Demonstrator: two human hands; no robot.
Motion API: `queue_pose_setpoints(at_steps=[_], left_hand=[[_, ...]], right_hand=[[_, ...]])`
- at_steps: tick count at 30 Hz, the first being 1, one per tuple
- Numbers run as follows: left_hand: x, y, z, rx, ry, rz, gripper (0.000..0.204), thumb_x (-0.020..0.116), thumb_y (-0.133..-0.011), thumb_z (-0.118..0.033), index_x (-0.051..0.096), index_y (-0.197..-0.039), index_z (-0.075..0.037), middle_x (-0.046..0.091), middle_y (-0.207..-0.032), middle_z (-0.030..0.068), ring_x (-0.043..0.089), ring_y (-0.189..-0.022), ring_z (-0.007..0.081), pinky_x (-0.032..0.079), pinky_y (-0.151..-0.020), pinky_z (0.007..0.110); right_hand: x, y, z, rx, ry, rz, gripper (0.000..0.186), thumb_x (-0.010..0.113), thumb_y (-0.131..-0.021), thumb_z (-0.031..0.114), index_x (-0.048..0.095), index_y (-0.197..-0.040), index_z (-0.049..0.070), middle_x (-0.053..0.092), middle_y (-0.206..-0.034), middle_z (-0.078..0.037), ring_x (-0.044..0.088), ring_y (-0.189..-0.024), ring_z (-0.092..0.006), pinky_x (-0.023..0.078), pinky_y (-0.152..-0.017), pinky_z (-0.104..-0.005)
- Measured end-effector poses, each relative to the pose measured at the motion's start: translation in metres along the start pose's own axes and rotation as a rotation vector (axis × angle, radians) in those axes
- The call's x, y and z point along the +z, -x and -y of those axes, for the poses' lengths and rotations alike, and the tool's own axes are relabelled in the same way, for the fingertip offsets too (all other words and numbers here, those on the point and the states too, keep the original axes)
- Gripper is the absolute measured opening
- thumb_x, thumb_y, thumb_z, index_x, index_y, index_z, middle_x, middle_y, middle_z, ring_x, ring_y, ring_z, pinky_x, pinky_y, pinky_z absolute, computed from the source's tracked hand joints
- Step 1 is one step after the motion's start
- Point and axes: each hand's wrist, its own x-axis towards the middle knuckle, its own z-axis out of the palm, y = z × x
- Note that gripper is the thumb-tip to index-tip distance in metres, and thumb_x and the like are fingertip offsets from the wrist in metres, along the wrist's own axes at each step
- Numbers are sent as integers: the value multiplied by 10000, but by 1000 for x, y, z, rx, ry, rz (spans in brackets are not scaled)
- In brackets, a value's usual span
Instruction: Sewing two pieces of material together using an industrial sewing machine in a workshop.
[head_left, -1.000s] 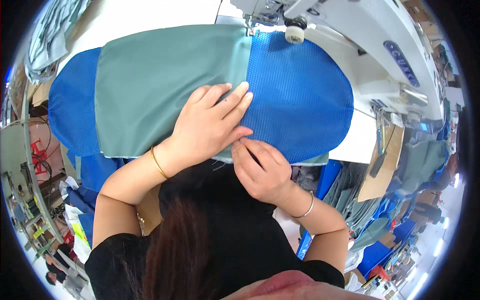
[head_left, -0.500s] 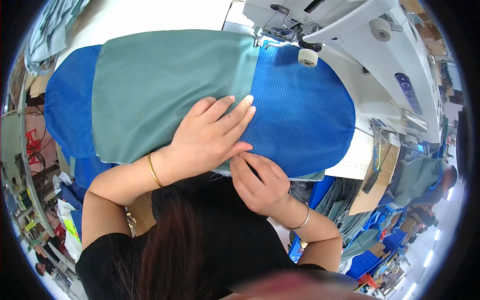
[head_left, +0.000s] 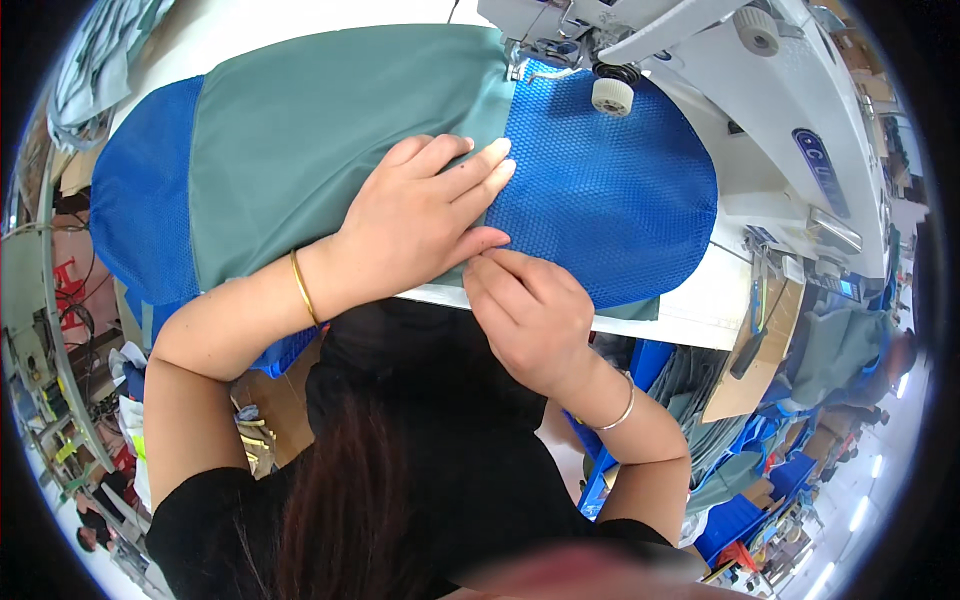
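A grey-green fabric panel (head_left: 310, 130) with a blue textured mesh piece (head_left: 610, 190) at its right and another blue mesh end (head_left: 145, 190) at its left lies across the white table. Their right seam runs up to the presser foot (head_left: 515, 68) of the sewing machine (head_left: 700, 50). My left hand (head_left: 410, 220) lies flat on the grey-green panel, fingers stretched out, fingertips at that seam. Close below its thumb, my right hand (head_left: 532, 315) pinches the fabric at the near end of the seam. The pinched edge itself is mostly hidden by the fingers.
Grey-green cloth pieces (head_left: 105, 70) hang at the far left. Scissors or a similar tool (head_left: 752, 340) lie by a cardboard sheet (head_left: 735, 378) to the right. Beyond are piled fabrics (head_left: 690, 400) and blue bins (head_left: 725, 525). The white table edge (head_left: 660, 335) runs before me.
Both hands have moved away from me toward the machine, and the fabric has slid along with them under the presser foot. The left hand stays flat and the right stays pinched.
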Motion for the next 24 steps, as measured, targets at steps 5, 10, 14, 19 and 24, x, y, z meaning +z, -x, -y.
queue_pose_setpoints(at_steps=[5, 10, 14, 19, 24], left_hand=[[5, -9, 9, 17, -16, -26, 534, 733, -907, -413, 692, -1268, -21, 649, -1363, 112, 586, -1170, 286, 457, -1020, 414], [9, -19, 19, 24, -7, -58, 540, 753, -892, -398, 692, -1268, -16, 673, -1314, 108, 591, -1160, 281, 464, -1013, 410], [14, -27, 26, 43, -17, -78, 544, 768, -879, -388, 692, -1267, -14, 684, -1297, 102, 595, -1149, 275, 469, -1007, 404], [3, -23, 24, 127, -57, -9, 509, 731, -881, -256, 657, -1279, 52, 639, -1390, 154, 595, -1170, 293, 473, -1036, 422], [-17, 0, 16, 213, 78, 185, 612, 710, -786, -174, 614, -1325, 99, 584, -1475, 219, 606, -1194, 335, 507, -1019, 454]], right_hand=[[3, -7, -9, 36, 17, -16, 215, 704, -727, 74, 714, -926, -8, 704, -1005, -92, 713, -977, -246, 609, -778, -347], [5, -15, -21, 55, 10, -58, 190, 730, -737, 16, 757, -925, 8, 745, -980, -78, 736, -917, -221, 582, -698, -330], [6, -19, -30, 52, 34, -43, 196, 740, -740, 23, 755, -935, 16, 743, -978, -68, 733, -908, -213, 566, -680, -327], [5, -20, -38, 31, 31, -8, 221, 754, -759, 45, 757, -979, 20, 744, -1019, -53, 728, -958, -214, 572, -729, -330], [0, -14, -40, 38, -60, 56, 241, 724, -800, 101, 714, -1020, 4, 687, -1115, -92, 679, -1119, -266, 590, -913, -374]])
